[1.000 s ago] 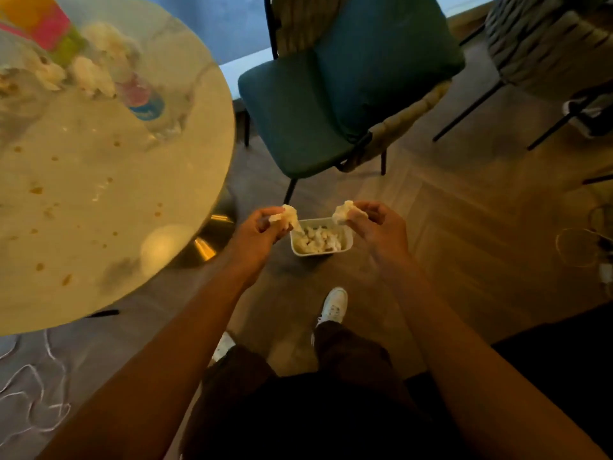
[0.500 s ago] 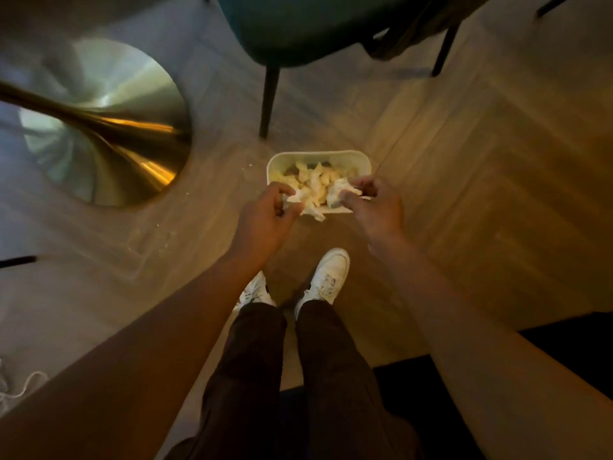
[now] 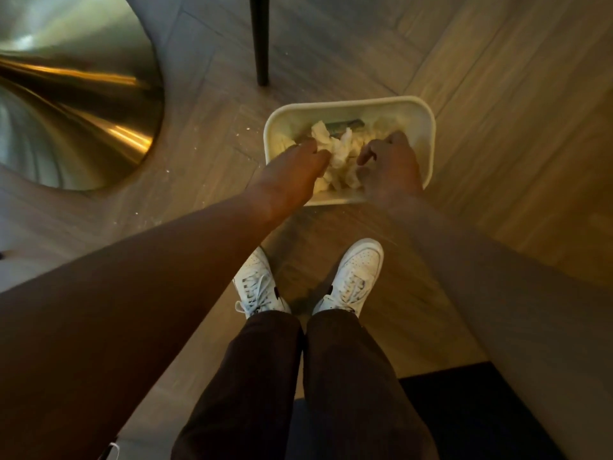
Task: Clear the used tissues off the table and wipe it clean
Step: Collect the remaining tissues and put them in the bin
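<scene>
A white plastic bin (image 3: 428,127) stands on the wooden floor in front of my feet, with several crumpled used tissues (image 3: 338,154) inside. Both my hands reach down into it. My left hand (image 3: 295,171) is at the bin's left side, its fingers fairly straight and touching the tissue pile. My right hand (image 3: 389,164) is over the right side with its fingers curled downward; their tips are hidden among the tissues, so a grip cannot be made out. The tabletop is out of view.
The table's brass cone base (image 3: 76,104) fills the upper left. A dark chair leg (image 3: 260,41) stands just behind the bin. Small crumbs (image 3: 166,171) lie on the floor between base and bin. My white shoes (image 3: 258,287) are below the bin.
I have bent down, so the tabletop and chair seat left the view. Both hands, which pinched tissues above the bin, have dropped into it.
</scene>
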A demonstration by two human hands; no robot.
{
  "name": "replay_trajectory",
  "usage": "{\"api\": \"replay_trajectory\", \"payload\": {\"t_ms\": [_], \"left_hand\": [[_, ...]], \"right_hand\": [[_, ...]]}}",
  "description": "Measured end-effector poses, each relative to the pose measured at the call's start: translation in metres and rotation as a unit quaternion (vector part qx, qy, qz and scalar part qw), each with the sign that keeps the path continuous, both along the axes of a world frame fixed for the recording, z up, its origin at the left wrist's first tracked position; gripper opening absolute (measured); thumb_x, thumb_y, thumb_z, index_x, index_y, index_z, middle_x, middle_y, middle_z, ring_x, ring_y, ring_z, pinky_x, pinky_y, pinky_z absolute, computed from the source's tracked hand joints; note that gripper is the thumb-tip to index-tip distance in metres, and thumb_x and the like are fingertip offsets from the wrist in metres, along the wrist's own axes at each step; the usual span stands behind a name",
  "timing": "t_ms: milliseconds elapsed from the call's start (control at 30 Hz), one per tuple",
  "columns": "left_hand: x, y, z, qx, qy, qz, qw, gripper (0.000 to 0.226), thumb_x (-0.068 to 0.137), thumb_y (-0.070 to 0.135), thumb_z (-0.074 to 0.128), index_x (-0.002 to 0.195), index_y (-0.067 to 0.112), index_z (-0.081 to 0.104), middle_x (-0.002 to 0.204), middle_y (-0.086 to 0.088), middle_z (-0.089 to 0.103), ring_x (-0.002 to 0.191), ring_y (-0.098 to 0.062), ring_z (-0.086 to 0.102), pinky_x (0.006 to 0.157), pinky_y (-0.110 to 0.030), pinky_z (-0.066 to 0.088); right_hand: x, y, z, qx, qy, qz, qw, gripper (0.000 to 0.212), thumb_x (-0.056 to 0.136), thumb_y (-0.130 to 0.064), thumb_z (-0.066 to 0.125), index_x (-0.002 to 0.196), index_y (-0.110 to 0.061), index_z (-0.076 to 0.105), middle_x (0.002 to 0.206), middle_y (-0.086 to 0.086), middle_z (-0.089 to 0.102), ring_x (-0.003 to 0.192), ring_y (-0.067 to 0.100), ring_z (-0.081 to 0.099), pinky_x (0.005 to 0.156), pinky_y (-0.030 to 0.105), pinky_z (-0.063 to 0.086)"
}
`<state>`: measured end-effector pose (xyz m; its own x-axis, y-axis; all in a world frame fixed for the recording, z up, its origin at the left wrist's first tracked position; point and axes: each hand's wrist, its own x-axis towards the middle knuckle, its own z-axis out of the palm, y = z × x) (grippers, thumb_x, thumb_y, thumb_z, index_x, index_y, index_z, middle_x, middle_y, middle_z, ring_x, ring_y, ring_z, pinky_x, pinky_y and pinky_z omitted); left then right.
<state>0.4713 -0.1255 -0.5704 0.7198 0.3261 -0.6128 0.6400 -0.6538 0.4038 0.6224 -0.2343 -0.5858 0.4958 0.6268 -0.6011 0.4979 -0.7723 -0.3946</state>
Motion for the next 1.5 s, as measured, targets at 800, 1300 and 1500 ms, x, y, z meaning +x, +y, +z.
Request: {"api": "replay_trajectory", "payload": {"t_ms": [800, 1300, 1500], "left_hand": [[-0.02, 0.023, 0.261, -0.002, -0.104, 0.231, 0.967, 0.018, 0.1, 0.031, 0.058, 0.117, 0.029, 0.066, 0.112, 0.01, 0.067, 0.095, -0.001, 0.06, 0.073, -0.015, 0.046], [-0.211, 0.003, 0.556, 0.049, -0.264, 0.499, 0.824, 0.013, 0.097, 0.026, 0.063, 0.098, 0.038, 0.068, 0.096, 0.021, 0.068, 0.09, 0.007, 0.062, 0.079, -0.014, 0.047], [-0.303, 0.021, 0.579, 0.064, -0.284, 0.518, 0.804, 0.007, 0.098, 0.033, 0.062, 0.1, 0.038, 0.067, 0.102, 0.02, 0.069, 0.092, -0.001, 0.065, 0.081, -0.024, 0.053]], "right_hand": [[-0.001, 0.024, 0.277, 0.078, 0.13, 0.026, 0.988, 0.021, 0.101, -0.019, 0.055, 0.117, -0.025, 0.067, 0.1, -0.005, 0.068, 0.085, 0.013, 0.067, 0.078, 0.038, 0.058], [-0.142, 0.048, 0.566, 0.213, 0.231, 0.017, 0.949, 0.019, 0.1, -0.027, 0.062, 0.117, -0.034, 0.067, 0.107, -0.018, 0.067, 0.103, 0.004, 0.064, 0.086, 0.021, 0.051], [-0.227, 0.081, 0.595, 0.223, 0.23, 0.017, 0.947, 0.011, 0.097, -0.029, 0.064, 0.105, -0.035, 0.071, 0.102, -0.008, 0.072, 0.099, 0.013, 0.068, 0.089, 0.034, 0.056]]}}
